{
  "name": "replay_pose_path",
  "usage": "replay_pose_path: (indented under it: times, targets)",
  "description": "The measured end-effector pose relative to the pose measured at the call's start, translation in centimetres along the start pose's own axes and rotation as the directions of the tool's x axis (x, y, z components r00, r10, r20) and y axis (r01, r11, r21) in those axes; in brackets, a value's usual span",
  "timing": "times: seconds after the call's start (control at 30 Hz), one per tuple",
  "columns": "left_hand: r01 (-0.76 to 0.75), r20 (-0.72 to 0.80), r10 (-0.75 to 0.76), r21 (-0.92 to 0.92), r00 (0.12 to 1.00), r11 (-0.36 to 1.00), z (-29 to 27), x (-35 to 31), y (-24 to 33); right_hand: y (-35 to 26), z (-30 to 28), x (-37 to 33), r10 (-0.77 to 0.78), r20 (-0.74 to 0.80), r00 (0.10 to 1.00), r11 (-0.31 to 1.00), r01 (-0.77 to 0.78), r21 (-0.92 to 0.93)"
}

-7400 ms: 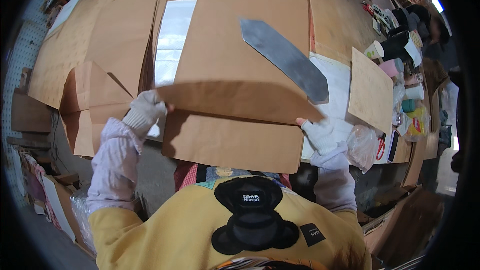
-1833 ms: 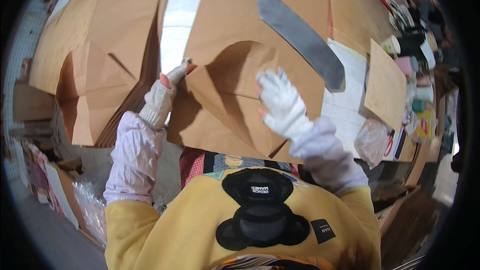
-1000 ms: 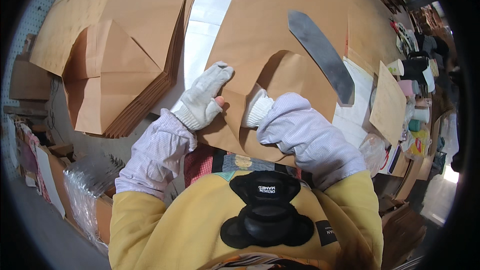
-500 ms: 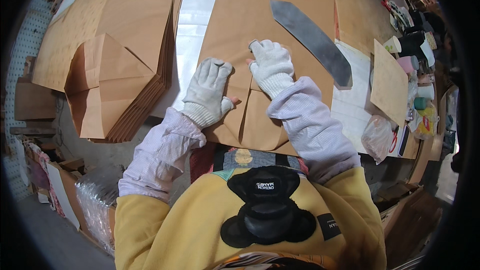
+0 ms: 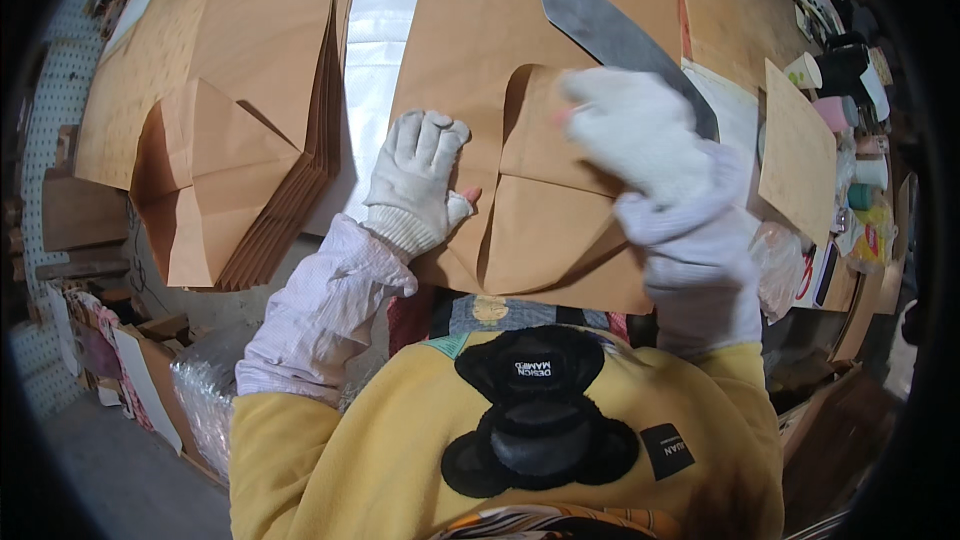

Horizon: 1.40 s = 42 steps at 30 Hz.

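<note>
A large brown paper bag (image 5: 455, 50) lies flat in front of me, its near end folded into creased flaps (image 5: 545, 215). My left hand (image 5: 415, 175), in a white knit glove with the thumb tip bare, presses flat on the bag's left side, fingers stretched out. Over the right side of the folded end is my right hand (image 5: 640, 130), gloved the same way and smeared by motion; whether its fingers hold paper does not show. Beyond it a dark grey flat metal strip (image 5: 610, 35) with an angled end rests on the bag, partly covered by that hand.
To the left, a stack of brown paper bags (image 5: 235, 165) with folded ends overhangs the table edge. A white sheet (image 5: 378, 35) lies between. On the right are a thin wooden board (image 5: 797, 155), a clear plastic bag (image 5: 776, 265), a paper cup (image 5: 802, 71) and assorted clutter.
My right hand has moved right, off the middle of the bag. A flap of the folded end now stands raised and curved where that hand was. My left hand has stayed in place.
</note>
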State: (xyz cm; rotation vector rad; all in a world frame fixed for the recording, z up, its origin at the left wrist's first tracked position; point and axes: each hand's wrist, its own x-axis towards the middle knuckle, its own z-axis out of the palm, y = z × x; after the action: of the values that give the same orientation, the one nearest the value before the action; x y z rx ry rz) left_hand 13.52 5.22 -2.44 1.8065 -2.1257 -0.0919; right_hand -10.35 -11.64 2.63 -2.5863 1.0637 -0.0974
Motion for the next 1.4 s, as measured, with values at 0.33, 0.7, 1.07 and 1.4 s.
replay_pose_path:
  times: [0.33, 0.7, 1.07, 1.4]
  targets:
    - [-0.231, -0.031, 0.229, -0.126, 0.973, 0.965, 2.1, 7.1, 0.5, 10.3, -1.6, -1.4, 0.572, -0.226, 0.789, 0.819, -0.566, 0.098]
    - [0.549, 0.1, -0.543, -0.044, 0.834, 0.835, -2.7, -3.9, -0.1, 1.8, 5.2, -7.5, 0.304, -0.068, 0.95, 0.916, -0.271, 0.296]
    - [0.042, 0.006, -0.042, -0.154, 0.999, 0.987, -0.4, -5.5, 1.4, 2.1, 6.4, -4.9, 0.163, -0.126, 0.978, 0.961, -0.129, 0.246]
    - [0.139, 0.202, -0.124, -0.057, 0.971, 0.989, -0.7, -5.4, 2.1, -0.1, 7.4, -6.5, -0.267, -0.333, 0.905, 0.963, 0.265, -0.05]
